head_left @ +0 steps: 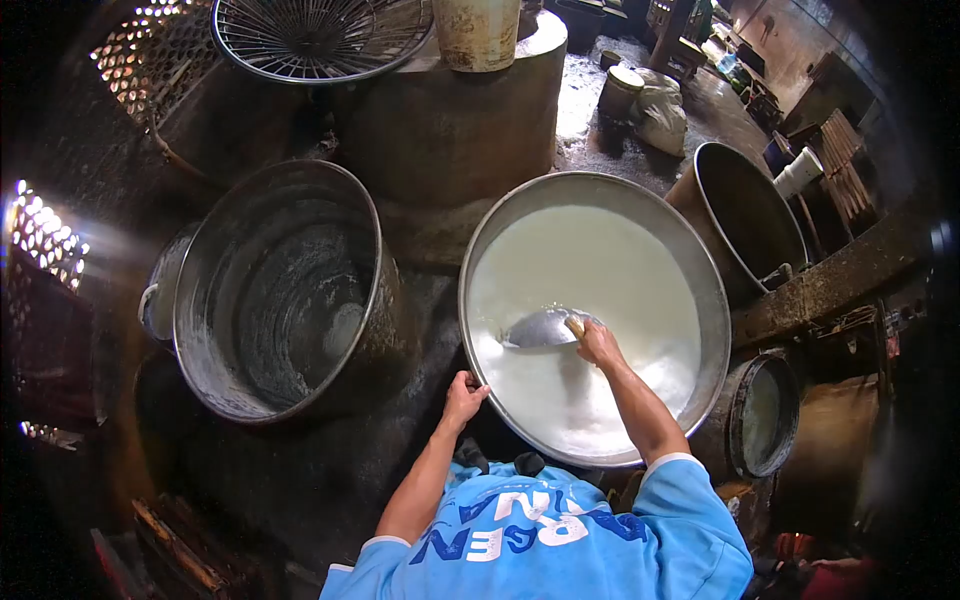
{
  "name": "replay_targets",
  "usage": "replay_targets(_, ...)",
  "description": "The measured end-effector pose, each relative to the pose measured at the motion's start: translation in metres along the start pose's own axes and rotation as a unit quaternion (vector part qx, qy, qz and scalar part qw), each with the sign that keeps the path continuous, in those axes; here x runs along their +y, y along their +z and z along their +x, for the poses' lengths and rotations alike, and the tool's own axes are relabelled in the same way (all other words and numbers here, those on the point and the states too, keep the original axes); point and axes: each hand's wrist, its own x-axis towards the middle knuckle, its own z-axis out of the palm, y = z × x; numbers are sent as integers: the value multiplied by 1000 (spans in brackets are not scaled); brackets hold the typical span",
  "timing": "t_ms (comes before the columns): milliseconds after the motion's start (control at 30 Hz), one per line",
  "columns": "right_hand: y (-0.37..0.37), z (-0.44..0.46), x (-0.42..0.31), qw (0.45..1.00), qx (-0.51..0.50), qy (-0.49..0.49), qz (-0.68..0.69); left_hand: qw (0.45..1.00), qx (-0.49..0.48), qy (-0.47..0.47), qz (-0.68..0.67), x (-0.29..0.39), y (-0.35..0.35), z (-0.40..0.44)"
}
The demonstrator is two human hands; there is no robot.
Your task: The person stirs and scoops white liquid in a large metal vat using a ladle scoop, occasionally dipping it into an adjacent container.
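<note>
A large round metal vat (716, 300) stands in front of me, filled with whitish milky liquid (590, 250) that is frothy toward the near side. My right hand (600, 343) is closed round the short handle of a wide metal scoop (545, 328). The scoop lies tilted in the liquid near the middle of the vat, its lower part hidden below the surface. At the vat's near left edge, my left hand (464, 400) has its fingers bent onto the rim.
To the left stands a big metal pot (290, 290) with whitish residue inside. Behind are a rounded stove-like block (450, 130), a wire-ribbed round rack (320, 40) and a stained bucket (477, 35). Another deep pot (750, 210) leans at right, above a smaller drum (765, 415).
</note>
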Motion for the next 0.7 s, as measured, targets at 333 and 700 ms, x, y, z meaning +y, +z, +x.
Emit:
replay_targets(333, 30, -81, 121, 998, -8, 64, -24, 1000, 29, 2, 3, 7, 6, 0)
replay_targets(700, -62, -179, 225, 999, -6, 47, 26, 996, 78, -31, 7, 35, 17, -19)
